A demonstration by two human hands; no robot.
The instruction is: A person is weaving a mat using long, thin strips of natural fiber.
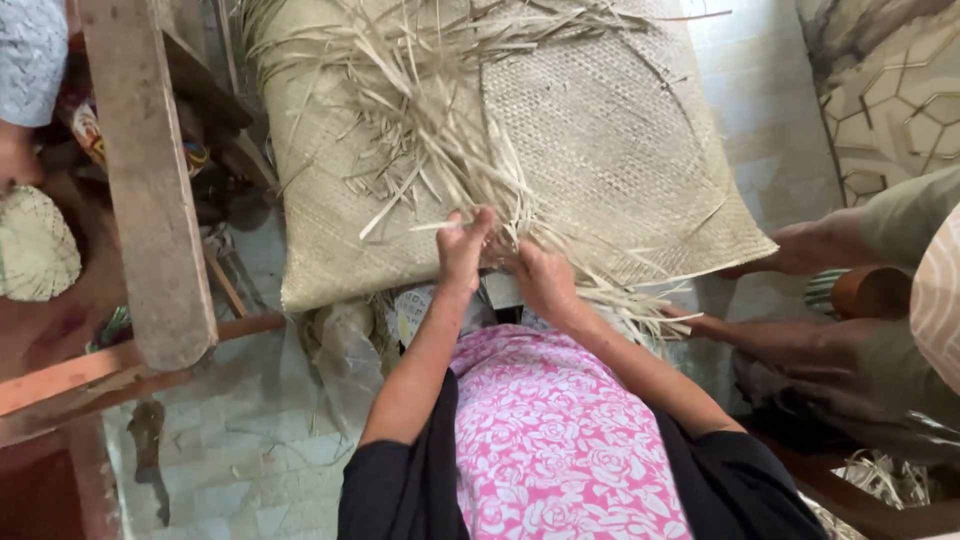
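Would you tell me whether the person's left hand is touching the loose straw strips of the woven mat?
Touching. The head view shows the left hand with its fingers closed on the loose straw strips at the woven mat's unfinished edge.

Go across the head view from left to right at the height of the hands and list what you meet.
Round woven piece → slanting wooden plank → left hand → right hand, both in the loose straw strips on the woven mat → another person's foot.
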